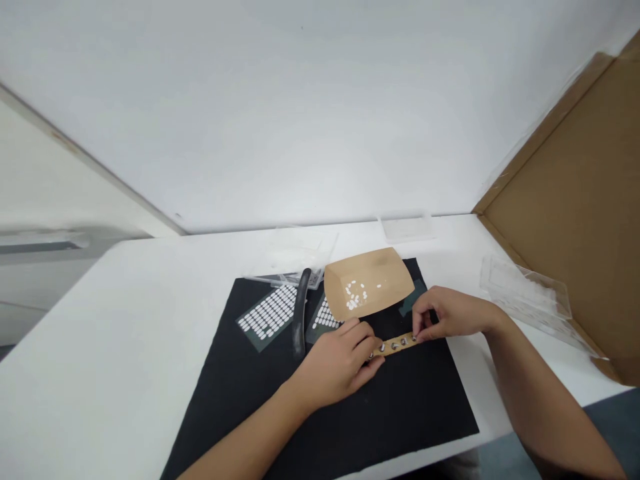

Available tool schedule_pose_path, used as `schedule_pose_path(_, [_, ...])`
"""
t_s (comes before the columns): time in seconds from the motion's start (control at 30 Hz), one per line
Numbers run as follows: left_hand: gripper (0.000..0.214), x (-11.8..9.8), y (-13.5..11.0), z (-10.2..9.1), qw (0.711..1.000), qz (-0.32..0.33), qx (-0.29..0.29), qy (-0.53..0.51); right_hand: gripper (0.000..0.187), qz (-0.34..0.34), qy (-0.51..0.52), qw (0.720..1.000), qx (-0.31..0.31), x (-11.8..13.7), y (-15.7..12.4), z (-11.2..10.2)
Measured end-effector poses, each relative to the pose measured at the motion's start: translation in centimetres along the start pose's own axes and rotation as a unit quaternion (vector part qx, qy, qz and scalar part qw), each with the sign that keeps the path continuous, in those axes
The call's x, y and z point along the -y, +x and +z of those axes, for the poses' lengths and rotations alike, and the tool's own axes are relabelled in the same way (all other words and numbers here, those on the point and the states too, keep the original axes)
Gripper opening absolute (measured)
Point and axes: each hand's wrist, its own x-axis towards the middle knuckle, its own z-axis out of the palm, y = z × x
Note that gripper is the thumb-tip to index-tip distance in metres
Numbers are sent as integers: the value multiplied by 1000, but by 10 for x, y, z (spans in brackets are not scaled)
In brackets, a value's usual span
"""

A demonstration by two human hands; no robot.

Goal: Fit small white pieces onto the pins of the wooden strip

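Note:
A narrow tan strip (pixel 399 345) with several small metal studs along it lies on a black mat (pixel 350 413). My left hand (pixel 336 363) has its fingers curled round the strip's left end. My right hand (pixel 450 313) pinches at the strip's right end, its fingertips closed on a stud or the strip there. Just behind the strip sits a brown paper tray (pixel 367 283) holding several small white pellets (pixel 356 293).
Two dark sheets covered in white oval dots (pixel 269 313) lie at the mat's back left, a black tool handle (pixel 301 308) between them. Clear plastic trays (pixel 527 293) sit at the right by a cardboard sheet (pixel 575 200). The white table (pixel 125 320) meets a white wall.

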Motion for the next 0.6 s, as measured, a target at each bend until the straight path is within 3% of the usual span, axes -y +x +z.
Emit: schedule_pose_path(0.6, [14, 0, 0, 0, 1000, -6, -2, 7, 10, -40, 36, 999, -6, -5, 0, 1])
